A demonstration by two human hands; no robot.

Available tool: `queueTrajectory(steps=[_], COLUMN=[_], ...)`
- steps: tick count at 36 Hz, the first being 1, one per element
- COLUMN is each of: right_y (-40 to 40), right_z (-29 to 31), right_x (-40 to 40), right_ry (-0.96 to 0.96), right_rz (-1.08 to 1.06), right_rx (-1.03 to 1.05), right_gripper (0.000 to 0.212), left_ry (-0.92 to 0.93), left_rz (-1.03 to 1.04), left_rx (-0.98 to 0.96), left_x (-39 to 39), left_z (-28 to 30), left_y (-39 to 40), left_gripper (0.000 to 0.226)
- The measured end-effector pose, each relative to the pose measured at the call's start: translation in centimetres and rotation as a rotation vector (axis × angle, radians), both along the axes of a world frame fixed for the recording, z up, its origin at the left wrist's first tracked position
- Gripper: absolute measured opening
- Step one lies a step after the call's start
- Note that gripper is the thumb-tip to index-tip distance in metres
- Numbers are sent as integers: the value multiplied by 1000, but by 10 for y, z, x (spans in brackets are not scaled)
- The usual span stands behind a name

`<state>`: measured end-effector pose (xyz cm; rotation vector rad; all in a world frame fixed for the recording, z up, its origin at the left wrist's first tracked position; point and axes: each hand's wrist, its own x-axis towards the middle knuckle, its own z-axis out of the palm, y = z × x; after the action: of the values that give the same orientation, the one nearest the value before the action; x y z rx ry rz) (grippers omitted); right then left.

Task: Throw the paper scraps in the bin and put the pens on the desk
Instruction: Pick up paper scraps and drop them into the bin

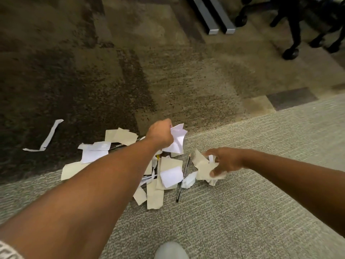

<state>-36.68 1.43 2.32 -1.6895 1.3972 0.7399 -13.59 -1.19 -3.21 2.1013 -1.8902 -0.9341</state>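
Observation:
A heap of white and beige paper scraps [112,146] lies on the carpet in front of me. My left hand [160,134] is shut on a white scrap [177,139] above the heap's far side. My right hand [226,161] grips a crumpled wad of beige scraps [202,166] just right of the heap. A thin dark pen [183,177] lies on the floor between my hands. Other dark pens [116,145] are partly hidden under the scraps. One long white strip [49,136] lies apart at the left. No bin or desk top is in view.
The floor is carpet, dark brown farther away and pale grey near me. Grey desk feet [212,19] and the black wheeled base of an office chair [291,34] stand at the top right. My shoe tip [170,251] shows at the bottom edge.

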Motion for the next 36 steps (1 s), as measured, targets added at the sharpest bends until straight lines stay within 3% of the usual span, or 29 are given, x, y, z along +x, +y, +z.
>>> queueTrajectory(steps=[3,9,13,17,22,28,36], right_y=[9,23,27,21,3,-17,-36], right_z=[-11,-22,-23,-15,9,39,68], right_x=[-2,3,8,10,22,67,155], right_ry=[85,146,147,63,-104,-290,-467], right_rz=[-25,-30,6,-84,-215,-249,-212], right_rx=[-91,-227,-240,-216,-162,-206,-275], right_gripper=[86,58,47,27,16,19,31], left_ry=[68,217,331,433,526,524,517], left_rz=[27,71,139,210,262,338,516], left_rx=[-25,-42,-44,-65,-87,-156,-236], left_x=[1,15,30,47,71,107,163], left_z=[5,19,27,33,45,67,92], left_y=[0,2,7,15,26,36,53], left_gripper=[21,15,25,29,24,21,35])
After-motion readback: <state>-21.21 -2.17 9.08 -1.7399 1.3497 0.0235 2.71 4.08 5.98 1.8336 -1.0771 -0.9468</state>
